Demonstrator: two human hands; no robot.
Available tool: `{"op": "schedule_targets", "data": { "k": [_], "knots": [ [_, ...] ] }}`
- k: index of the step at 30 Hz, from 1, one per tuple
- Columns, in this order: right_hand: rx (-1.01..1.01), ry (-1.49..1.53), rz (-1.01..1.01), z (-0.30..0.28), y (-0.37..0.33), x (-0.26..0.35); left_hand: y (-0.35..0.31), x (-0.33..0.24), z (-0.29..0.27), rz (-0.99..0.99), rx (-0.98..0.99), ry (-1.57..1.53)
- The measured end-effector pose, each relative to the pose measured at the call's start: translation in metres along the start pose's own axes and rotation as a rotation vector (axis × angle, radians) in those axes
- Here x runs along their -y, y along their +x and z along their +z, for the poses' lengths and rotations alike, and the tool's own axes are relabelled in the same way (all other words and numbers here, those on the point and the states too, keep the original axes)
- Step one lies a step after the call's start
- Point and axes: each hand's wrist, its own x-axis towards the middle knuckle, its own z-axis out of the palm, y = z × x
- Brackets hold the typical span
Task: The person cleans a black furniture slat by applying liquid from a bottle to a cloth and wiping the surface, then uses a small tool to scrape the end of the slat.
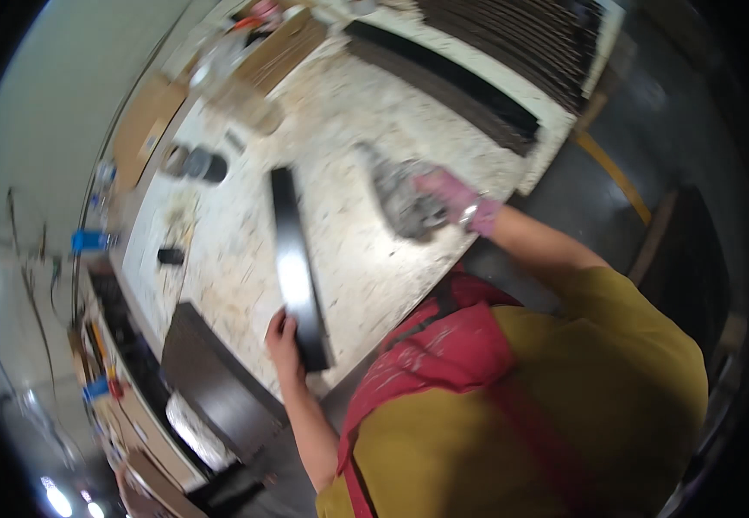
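A long, narrow black board [291,259], glossy along its middle, lies on the stained white worktable [349,285]. My bare left hand [283,342] grips its side edge near the end closest to me, with the fingers partly hidden. Farther right, my right hand [449,195] wears a pink glove and is closed on a crumpled grey rag [407,203]. The rag rests on or just above the tabletop, apart from the board; motion blurs it slightly.
Dark boards [444,86] lie along the far right, beside a stack of brown strips [513,43]. A dark cup [206,165], a clear jar [258,108] and a cardboard box [284,56] stand at the far left. More dark boards [215,380] sit at the table's left edge.
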Motion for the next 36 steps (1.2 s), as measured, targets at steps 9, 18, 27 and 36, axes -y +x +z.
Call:
{"op": "schedule_targets", "data": {
  "k": [9, 18, 27, 36],
  "knots": [
    [0.336, 0.707, 0.176, 0.004, 0.016, 0.032, 0.037, -0.045, 0.028, 0.359, -0.071, 0.351],
    [0.360, 0.700, 0.599, 0.050, 0.039, -0.034, 0.066, -0.128, 0.132, 0.389, 0.230, 0.026],
    [0.385, 0.371, 0.382, 0.059, 0.050, -0.013, 0.118, -0.151, 0.132, -0.068, 0.636, -0.357],
    [0.171, 0.611, 0.208, 0.030, 0.064, -0.009, 0.301, -0.178, 0.110, 0.472, 0.123, 0.073]
  ]
}}
